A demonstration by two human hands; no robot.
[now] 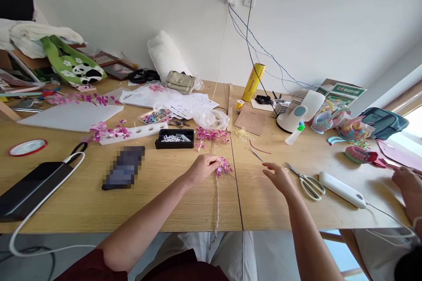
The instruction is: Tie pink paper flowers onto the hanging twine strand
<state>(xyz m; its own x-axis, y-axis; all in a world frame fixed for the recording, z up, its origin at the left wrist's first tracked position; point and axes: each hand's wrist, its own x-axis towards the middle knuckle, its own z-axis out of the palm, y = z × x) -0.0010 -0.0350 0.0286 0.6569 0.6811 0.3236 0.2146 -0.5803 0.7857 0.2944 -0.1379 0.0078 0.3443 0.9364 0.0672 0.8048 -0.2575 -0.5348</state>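
My left hand (203, 169) is closed, thumb and fingers pinched on a small bunch of pink-purple flowers (224, 166). The bunch sits along a thin braided cord (216, 202) that hangs over the table's front edge towards my lap. Farther up the same line lies another cluster of purple flowers (212, 134). My right hand (278, 178) is low over the table, its fingers stretched out and slightly bent, apparently holding nothing. Just beyond its fingertips lies a slim metal tool (255, 154); whether they touch it I cannot tell. A red strand (260, 147) lies behind.
Scissors (308, 184) and a white oblong device (343, 189) lie right of my hand. A black tray (174, 139), a phone (123, 167) and a black power bank (34, 189) are leftward. A small fan (298, 112) stands behind. Another person's hand (407, 189) is far right.
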